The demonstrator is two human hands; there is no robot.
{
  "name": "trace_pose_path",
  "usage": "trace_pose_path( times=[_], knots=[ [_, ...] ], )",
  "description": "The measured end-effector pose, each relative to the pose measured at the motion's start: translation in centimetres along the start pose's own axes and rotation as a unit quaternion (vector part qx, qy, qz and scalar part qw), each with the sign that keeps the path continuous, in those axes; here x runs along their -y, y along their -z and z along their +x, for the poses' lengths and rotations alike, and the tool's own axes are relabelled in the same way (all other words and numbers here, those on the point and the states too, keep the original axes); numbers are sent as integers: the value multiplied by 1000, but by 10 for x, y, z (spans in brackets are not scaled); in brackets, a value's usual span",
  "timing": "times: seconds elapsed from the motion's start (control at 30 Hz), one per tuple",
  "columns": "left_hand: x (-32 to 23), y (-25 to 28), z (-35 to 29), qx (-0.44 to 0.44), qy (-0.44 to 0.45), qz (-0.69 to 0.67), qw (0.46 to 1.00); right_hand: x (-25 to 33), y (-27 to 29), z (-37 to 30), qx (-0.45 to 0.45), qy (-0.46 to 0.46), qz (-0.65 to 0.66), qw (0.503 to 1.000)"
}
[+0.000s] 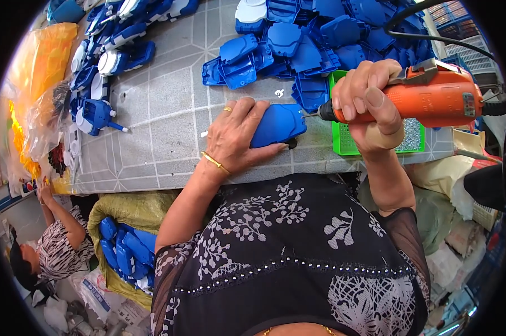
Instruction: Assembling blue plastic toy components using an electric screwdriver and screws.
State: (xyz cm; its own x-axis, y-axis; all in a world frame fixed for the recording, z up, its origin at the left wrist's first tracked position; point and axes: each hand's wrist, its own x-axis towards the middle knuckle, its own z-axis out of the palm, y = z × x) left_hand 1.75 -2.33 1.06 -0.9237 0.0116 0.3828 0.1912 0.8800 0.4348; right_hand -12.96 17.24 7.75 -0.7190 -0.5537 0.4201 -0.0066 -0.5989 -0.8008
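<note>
My left hand [240, 133] lies over a blue plastic casing [279, 124], fingers across its top and thumb along its near edge, gripping it on the table. An orange electric screwdriver [435, 94] is wrapped in my right hand [370, 101]. Its bit points left and meets the casing's right end; whether a screw sits there is too small to tell. Behind the black nose of the tool stands a bright green tray [342, 147], partly hidden by my right hand and wrist, with many small silvery screws [412, 134] in it.
Loose blue plastic shells [300, 47] are heaped at the far middle and right. Blue-and-white assembled units [99, 112] line the far left of the table [163, 134]. A black cable [443, 35] hangs at upper right. Below left, a yellow sack [135, 207] holds blue pieces; another person [62, 241] is beyond.
</note>
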Motion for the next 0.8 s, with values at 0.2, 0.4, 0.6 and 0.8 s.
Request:
trace_pose_path(
  times=[0.2,0.4,0.6,0.8],
  knots=[
    [-2,0,1,1,-3,2,1000,-1,1,-3,-9,1,5,1000],
    [-4,0,3,4,-10,22,1000,-3,0,-4,-26,0,6,1000],
    [-3,-3,2,-1,-32,55,998,-9,2,-5,27,-21,-26,999],
    [-3,-1,2,16,-19,61,998,-11,-5,1,49,-49,-41,997]
  ],
)
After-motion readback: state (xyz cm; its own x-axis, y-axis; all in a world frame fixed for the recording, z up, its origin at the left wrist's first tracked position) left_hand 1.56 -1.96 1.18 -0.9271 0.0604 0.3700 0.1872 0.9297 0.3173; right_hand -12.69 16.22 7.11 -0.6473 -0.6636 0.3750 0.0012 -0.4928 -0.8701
